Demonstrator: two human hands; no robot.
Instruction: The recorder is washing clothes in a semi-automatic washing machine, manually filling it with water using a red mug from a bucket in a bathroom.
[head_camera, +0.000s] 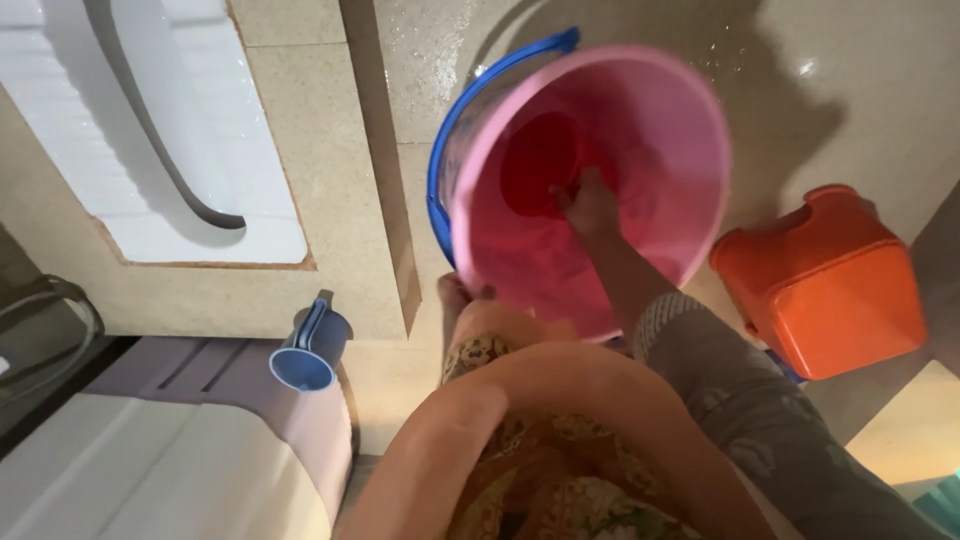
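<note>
The pink bucket (600, 180) is wide open on top. An orange stool (830, 285) stands close on one side. The blue mug (310, 350) sits apart, with bare floor (880, 60) beyond the bucket.

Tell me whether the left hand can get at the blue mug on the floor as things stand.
Probably yes, but not at once: the left hand grips the pink bucket's near rim, while the right hand is inside it. The blue mug lies apart to the left on bare floor with nothing between; the hand would first have to let go.
</note>
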